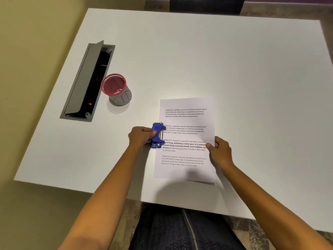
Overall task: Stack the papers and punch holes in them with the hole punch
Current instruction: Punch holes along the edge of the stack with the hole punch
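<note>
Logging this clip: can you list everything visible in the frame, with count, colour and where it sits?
papers: one stack, sheet count unclear, white with black printed text, on the table near its front edge, right of centre
hole punch: one, blue, at the left edge of the papers
pen cup: one, red mesh, beside the cable box on the left
cable box: one, grey with lid raised, recessed in the table at far left; a small red light glows inside
table: one, white, fills most of the view
chair: one, dark, beyond the table's far edge
left hand: gripping the hole punch
right hand: pinching the right edge of the papers
</note>
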The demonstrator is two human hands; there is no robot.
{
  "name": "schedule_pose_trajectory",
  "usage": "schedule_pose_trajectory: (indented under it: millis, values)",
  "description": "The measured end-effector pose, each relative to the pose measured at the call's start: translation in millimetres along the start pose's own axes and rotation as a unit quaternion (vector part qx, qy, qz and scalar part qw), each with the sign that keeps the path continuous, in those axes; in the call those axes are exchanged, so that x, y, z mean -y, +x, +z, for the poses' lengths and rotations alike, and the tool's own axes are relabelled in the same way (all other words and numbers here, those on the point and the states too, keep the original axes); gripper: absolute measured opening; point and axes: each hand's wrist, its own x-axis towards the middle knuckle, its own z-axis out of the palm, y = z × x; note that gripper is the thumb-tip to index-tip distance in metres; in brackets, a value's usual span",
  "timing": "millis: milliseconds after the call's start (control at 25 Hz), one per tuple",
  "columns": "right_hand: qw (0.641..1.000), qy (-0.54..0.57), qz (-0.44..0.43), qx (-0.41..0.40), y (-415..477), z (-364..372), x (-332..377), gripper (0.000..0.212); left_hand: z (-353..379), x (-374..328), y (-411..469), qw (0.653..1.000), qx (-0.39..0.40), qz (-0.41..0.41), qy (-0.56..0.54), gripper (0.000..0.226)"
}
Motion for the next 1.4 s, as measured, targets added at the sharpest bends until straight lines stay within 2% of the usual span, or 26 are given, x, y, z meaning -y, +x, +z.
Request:
schedule_pose_trajectory:
  millis: [440, 720, 1400]
  values:
    - [1.0, -0.005, 0.002, -0.004, -0.2, 0.7, 1.0, 0.023, 1.2, -0.7, 0.7, 0.999, -0.039, -0.028, 0.013, 0.011]
    - [1.0, 0.004, 0.01, -0.002, 1.2, 2.4, -0.9, 0.024, 5.8, -4.8, 7.9, 0.99, -0.073, -0.009, 0.121, 0.017]
    - [1.0, 0.001, 0.012, -0.009, 0.3, 4.7, -3.3, 0.025, 11.2, -5.4, 17.9, 0.985, -0.115, -0.023, 0.13, 0.024]
